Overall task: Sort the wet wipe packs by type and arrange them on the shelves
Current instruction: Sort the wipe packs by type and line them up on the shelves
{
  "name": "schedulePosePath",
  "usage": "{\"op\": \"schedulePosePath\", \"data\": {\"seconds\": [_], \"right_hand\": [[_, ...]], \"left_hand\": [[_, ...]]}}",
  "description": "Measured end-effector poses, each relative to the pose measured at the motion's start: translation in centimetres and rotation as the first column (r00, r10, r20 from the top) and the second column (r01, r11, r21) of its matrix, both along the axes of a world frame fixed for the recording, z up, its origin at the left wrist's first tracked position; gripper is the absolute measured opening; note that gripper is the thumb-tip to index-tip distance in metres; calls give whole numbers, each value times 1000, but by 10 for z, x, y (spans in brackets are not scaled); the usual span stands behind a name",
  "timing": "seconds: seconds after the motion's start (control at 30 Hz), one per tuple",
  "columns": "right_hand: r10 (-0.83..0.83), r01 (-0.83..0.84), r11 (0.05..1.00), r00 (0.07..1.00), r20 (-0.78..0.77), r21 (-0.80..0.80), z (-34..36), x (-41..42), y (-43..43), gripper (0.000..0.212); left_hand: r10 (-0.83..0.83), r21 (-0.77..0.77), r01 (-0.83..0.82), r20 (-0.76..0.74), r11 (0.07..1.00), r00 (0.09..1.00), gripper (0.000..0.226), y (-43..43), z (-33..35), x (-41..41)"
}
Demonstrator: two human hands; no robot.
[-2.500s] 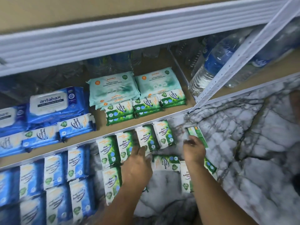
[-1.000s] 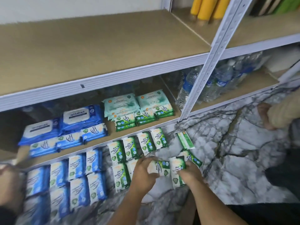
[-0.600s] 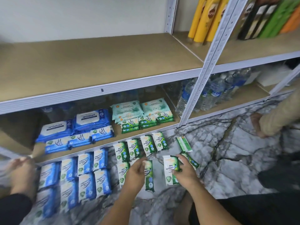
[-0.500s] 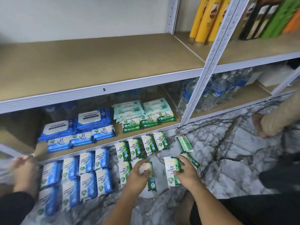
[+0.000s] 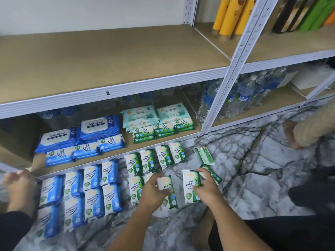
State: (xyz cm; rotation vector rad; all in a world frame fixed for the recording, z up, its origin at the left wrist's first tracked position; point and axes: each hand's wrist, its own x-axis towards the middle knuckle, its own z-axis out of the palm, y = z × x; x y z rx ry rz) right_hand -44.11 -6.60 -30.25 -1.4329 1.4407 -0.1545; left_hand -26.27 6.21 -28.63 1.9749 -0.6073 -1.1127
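Right, lower shelf (image 5: pixel 127 144) carries big antabax packs (image 5: pixel 97 125) at back, small packs along its front edge. On marble floor (image 5: pixel 253 169) just in front of shelf: blue packs (image 5: pixel 90 189) in rows, green packs (image 5: pixel 155 158) in rows beside them. Left hand (image 5: pixel 154 192), fingers curled, grips a green pack (image 5: pixel 167 189). Right hand (image 5: pixel 206 187) grips second green pack (image 5: pixel 190 185). Both are held just above floor, in front of shelf.

We see glossy plastic packs (image 5: pixel 169 192), matt fibreboard shelf (image 5: pixel 101 57), white-painted metal frame (image 5: pixel 233 67), polished marble-look floor (image 5: pixel 257 160).
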Motion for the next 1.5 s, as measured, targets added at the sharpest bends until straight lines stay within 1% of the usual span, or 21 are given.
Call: {"op": "schedulePosePath", "data": {"seconds": [0.13,0.23,0.3,0.47,0.67,0.77,0.93,1.0,1.1,1.17,1.23,1.3,1.4,1.43,1.5], "right_hand": [[7,-7,1000,1000,-18,2,-5,4,-9,68],[19,-19,1000,999,-30,3,-14,7,-18,68],[33,-33,999,999,-41,18,-22,11,-25,68],[68,-64,997,995,-72,52,-48,26,-49,72],[125,-120,992,984,-130,48,-86,48,-80,70],[157,-154,988,978,-140,29,-105,55,-86,67],[198,-196,980,966,-163,27,-126,62,-83,73],[206,-210,978,961,-186,-2,-130,62,-82,75],[216,-234,971,951,-220,-59,-133,62,-81,76],[232,-258,963,939,-252,-74,-132,62,-82,75],[251,-287,954,922,-294,-86,-131,63,-82,73],[264,-310,946,907,-329,-97,-130,63,-81,72],[261,-321,940,896,-358,-118,-129,62,-79,71],[252,-322,937,893,-373,-138,-129,62,-79,70],[181,-275,941,901,-395,-197,-129,57,-80,63]], "left_hand": [[-6,-17,7,58,1000,998,49,-20,-10,2],[14,5,-14,32,1000,999,48,-33,-24,1],[6,27,-7,44,1000,999,49,-42,-33,2],[-31,114,16,134,993,990,49,-65,-59,7],[-34,196,12,114,981,993,51,-92,-101,16],[-58,219,23,156,976,986,52,-103,-115,18],[-127,264,64,230,962,965,51,-110,-122,19],[-223,321,122,297,939,929,50,-111,-120,21],[-461,472,253,400,845,792,48,-115,-115,24],[-561,560,285,414,778,717,45,-117,-112,26],[-631,626,303,404,719,662,43,-117,-111,28],[-670,659,320,386,681,634,41,-116,-112,30],[-716,670,359,380,650,586,44,-114,-116,30],[-709,662,354,395,660,584,46,-113,-117,29],[-638,614,311,428,725,641,48,-112,-115,29]]}}
